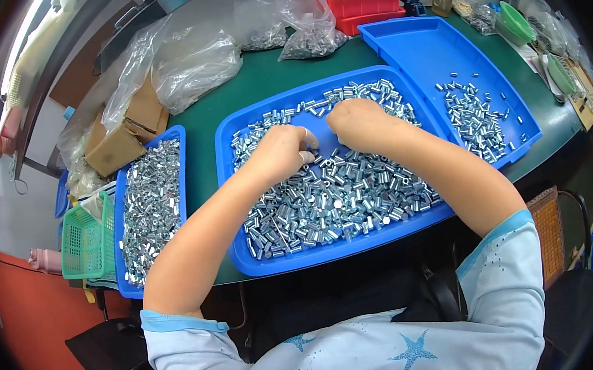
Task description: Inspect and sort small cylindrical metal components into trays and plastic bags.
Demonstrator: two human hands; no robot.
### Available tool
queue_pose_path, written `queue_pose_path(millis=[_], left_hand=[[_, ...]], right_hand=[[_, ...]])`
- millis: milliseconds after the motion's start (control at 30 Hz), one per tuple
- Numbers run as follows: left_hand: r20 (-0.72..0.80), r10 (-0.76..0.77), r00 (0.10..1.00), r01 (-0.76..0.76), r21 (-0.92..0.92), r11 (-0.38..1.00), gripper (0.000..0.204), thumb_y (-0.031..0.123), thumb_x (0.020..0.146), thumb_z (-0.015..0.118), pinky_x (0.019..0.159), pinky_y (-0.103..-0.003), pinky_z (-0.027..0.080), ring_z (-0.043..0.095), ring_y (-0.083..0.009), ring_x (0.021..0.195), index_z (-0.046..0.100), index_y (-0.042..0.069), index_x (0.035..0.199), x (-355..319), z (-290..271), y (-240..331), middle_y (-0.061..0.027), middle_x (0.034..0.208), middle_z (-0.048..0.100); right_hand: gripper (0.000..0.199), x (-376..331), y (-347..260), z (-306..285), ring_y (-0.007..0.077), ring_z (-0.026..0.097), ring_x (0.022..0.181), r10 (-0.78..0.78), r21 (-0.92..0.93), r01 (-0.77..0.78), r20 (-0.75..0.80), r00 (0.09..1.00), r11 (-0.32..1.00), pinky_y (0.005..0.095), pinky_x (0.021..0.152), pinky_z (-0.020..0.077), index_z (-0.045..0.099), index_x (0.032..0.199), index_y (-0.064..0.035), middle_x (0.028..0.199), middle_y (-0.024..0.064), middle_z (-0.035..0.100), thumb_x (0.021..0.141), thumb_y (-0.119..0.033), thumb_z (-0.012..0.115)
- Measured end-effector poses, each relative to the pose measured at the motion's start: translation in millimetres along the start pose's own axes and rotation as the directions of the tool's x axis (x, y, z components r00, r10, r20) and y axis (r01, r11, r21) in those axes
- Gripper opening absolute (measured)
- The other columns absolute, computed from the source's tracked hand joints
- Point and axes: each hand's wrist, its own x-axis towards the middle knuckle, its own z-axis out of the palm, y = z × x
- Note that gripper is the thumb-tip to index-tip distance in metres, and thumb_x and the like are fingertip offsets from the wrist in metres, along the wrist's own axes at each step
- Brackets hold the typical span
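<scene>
Pale-blue sleeves (495, 274) frame both forearms reaching into the middle blue tray (238, 130). Left hand (277, 152) pinches small metal sleeves (332, 200) with taped fingertips (309, 141); right hand (357, 122) is curled, its grasp hidden. Better to pick from the pile's thin edge, one piece at a time.

Left hand (282, 153): knuckles up, fingers curled inward, white-covered fingertips (311, 141) pinched toward the right hand. Right hand (359, 122): loosely fisted, palm down, just beside the left. Both forearms bare, angled inward from the lower edge.
</scene>
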Motion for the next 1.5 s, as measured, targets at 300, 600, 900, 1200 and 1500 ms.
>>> queue_pose_path(millis=[300, 600, 900, 1200, 1500], left_hand=[[-0.143, 0.253, 0.957, -0.228, 0.171, 0.959, 0.014, 0.009, 0.076, 0.064, 0.066, -0.032, 0.049, 0.061, -0.0234, 0.068, 0.064, 0.0, 0.087, -1.1, 10.1, -25.3, -0.0132, 0.074, 0.064], [-0.149, -0.197, 0.969, 0.191, -0.059, 0.98, 0.019, 0.015, 0.076, 0.062, 0.07, -0.038, 0.049, 0.062, -0.0316, 0.074, 0.062, -0.003, 0.083, 14.3, 6.8, 4.9, -0.0183, 0.074, 0.063], [-0.04, -0.023, 0.999, 0.022, -0.029, 0.999, 0.016, 0.011, 0.074, 0.064, 0.073, -0.039, 0.048, 0.062, -0.0313, 0.078, 0.063, -0.001, 0.085, 3.1, -2.7, -11.0, -0.0168, 0.077, 0.063], [-0.027, 0.168, 0.985, -0.157, 0.242, 0.957, 0.016, 0.011, 0.074, 0.064, 0.072, -0.039, 0.047, 0.059, -0.0294, 0.083, 0.064, 0.004, 0.088, -3.3, -3.8, -26.0, -0.0133, 0.082, 0.061], [0.18, 0.336, 0.924, -0.38, 0.359, 0.852, 0.019, 0.012, 0.078, 0.057, 0.073, -0.039, 0.05, 0.06, -0.0302, 0.082, 0.066, 0.008, 0.093, 4.8, -2.9, -1.4, -0.0128, 0.086, 0.063]], right_hand=[[0.012, -0.3, 19.1, 8.2, 0.032, 0.058, 0.085, 0.017, 0.236, 0.031, -0.199, 0.98, 0.971, 0.0409, 0.074, 0.0457, 0.059, 0.081, -0.0038, 0.089, 0.0152, 0.059, 0.072, -0.01, 0.065], [0.011, -11.2, 8.1, -16.1, 0.0316, 0.058, 0.088, 0.106, 0.346, -0.09, -0.029, 0.994, 0.934, 0.0395, 0.077, 0.0453, 0.06, 0.085, -0.0022, 0.09, 0.0152, 0.06, 0.076, -0.008, 0.062], [0.012, -8.7, 2.7, 1.3, 0.0316, 0.058, 0.089, -0.026, 0.183, 0.03, -0.028, 0.999, 0.983, 0.0388, 0.079, 0.0459, 0.063, 0.087, -0.002, 0.09, 0.0146, 0.06, 0.076, -0.006, 0.061], [0.011, -6.1, 9.4, 4.0, 0.029, 0.058, 0.087, -0.162, 0.227, 0.182, -0.104, 0.981, 0.957, 0.0353, 0.074, 0.0466, 0.064, 0.081, -0.0016, 0.086, 0.0127, 0.059, 0.071, -0.001, 0.06], [0.009, 0.3, 18.2, 9.8, 0.0286, 0.058, 0.086, -0.144, 0.192, 0.166, -0.121, 0.982, 0.967, 0.0366, 0.073, 0.0464, 0.064, 0.078, -0.0017, 0.083, 0.0122, 0.058, 0.07, -0.002, 0.06]])
